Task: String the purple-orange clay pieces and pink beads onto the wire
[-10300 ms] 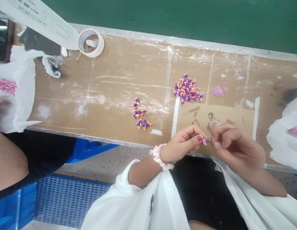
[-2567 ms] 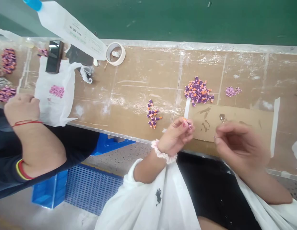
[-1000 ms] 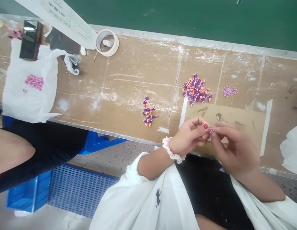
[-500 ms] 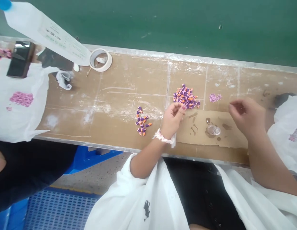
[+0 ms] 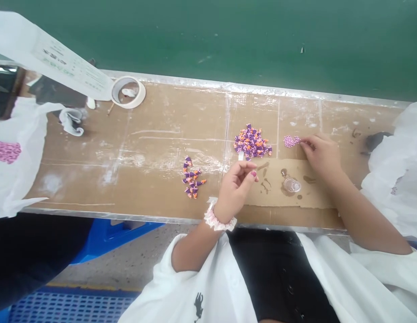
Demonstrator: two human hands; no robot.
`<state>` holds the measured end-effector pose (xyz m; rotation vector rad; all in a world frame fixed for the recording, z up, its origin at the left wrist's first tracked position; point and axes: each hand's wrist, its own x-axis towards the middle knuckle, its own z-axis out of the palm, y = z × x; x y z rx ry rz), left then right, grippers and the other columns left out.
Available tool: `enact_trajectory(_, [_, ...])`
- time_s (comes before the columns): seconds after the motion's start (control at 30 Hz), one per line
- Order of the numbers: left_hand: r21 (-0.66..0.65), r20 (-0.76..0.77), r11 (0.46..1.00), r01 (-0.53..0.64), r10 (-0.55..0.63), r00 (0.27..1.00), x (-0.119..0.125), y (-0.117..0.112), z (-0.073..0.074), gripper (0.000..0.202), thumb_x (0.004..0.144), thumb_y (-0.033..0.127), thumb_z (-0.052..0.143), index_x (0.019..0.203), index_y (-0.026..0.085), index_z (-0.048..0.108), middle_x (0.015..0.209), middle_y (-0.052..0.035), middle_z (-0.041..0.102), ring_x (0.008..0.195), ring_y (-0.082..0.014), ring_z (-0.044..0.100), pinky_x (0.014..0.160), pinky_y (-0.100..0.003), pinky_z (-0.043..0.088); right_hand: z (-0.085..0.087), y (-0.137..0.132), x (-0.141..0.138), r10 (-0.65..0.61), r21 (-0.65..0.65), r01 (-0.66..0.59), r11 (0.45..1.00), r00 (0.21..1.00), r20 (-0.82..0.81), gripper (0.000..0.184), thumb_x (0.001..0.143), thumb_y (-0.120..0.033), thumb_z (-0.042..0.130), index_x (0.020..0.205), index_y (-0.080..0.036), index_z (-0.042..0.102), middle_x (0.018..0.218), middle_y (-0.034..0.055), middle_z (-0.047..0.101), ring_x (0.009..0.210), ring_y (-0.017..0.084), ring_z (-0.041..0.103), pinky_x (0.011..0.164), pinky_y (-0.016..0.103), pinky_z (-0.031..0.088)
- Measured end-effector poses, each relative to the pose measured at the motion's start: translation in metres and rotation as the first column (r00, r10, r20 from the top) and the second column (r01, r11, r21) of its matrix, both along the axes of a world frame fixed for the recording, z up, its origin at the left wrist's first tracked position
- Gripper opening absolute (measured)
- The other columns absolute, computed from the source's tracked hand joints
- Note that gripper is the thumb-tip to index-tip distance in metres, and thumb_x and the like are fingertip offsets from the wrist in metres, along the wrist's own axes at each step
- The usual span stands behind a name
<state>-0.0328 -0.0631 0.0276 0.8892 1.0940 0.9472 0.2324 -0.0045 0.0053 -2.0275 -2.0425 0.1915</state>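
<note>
My left hand, with a frilly band at the wrist, is just below a pile of small purple and orange figures. Its thumb and fingers are curled together; what lies between them, if anything, is too small to make out. My right hand has its fingertips pinched at the edge of a little heap of tiny pink pieces. Between the hands, a small clear dish stands on a stained cardboard sheet. A looser group of purple figures lies to the left.
At the back left are a large white bottle and a tape roll. White plastic with pink pieces covers the left end, and a white bag the right. A person's dark-clothed leg shows at the lower left.
My right hand has moved left and its fingertips now meet the pink heap. My left hand has drawn back below the purple pile. The view has shifted right.
</note>
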Motion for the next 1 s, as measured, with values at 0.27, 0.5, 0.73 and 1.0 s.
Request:
enact_trajectory(0.27, [-0.022,-0.026,0.999,0.038,-0.039,0.999,0.007,-0.004,0.003,0.016,0.086,0.033,0.061,0.093,0.019,0.059,0.074,-0.0002,0.06,0.065,-0.0094,0.054,0.06,-0.021,0.042,-0.003,0.019,-0.002,0.164,-0.122,-0.137,0.983,0.955,0.247,0.014,0.082,-0.019,0.045,0.077,-0.018,0.058,0.087,0.0132,0.061,0.079,0.024,0.054,0.057,0.032,0.031])
enact_trajectory(0.5, [-0.013,0.002,0.989,0.148,-0.148,0.989,0.015,-0.007,0.006,0.012,0.085,0.029,0.06,0.089,0.018,0.059,0.071,0.0012,0.06,0.065,-0.0091,0.054,0.065,-0.022,0.043,-0.007,0.013,0.001,0.102,-0.126,-0.079,0.989,0.976,0.195,0.008,0.079,-0.017,0.044,0.076,-0.019,0.051,0.082,0.0113,0.057,0.069,0.021,0.05,0.056,0.033,0.032])
enact_trajectory(0.73, [-0.01,0.015,0.974,0.225,-0.225,0.974,0.021,-0.01,0.004,0.011,0.087,0.026,0.055,0.09,0.017,0.059,0.075,0.0001,0.06,0.072,-0.0099,0.056,0.073,-0.023,0.044,0.008,-0.006,0.01,0.067,-0.047,-0.068,0.997,0.998,-0.005,0.006,0.082,-0.023,0.046,0.079,-0.023,0.05,0.075,0.0037,0.057,0.063,0.017,0.051,0.06,0.032,0.043])
enact_trajectory(1.0, [-0.05,0.058,0.972,0.231,-0.228,0.972,0.026,-0.011,0.004,0.012,0.084,0.028,0.059,0.088,0.017,0.061,0.074,-0.0004,0.062,0.071,-0.0107,0.057,0.073,-0.024,0.046,0.006,-0.011,0.005,0.14,-0.05,-0.135,0.99,0.984,0.109,0.021,0.09,-0.028,0.047,0.079,-0.023,0.064,0.084,0.0069,0.066,0.082,0.023,0.059,0.066,0.034,0.044])
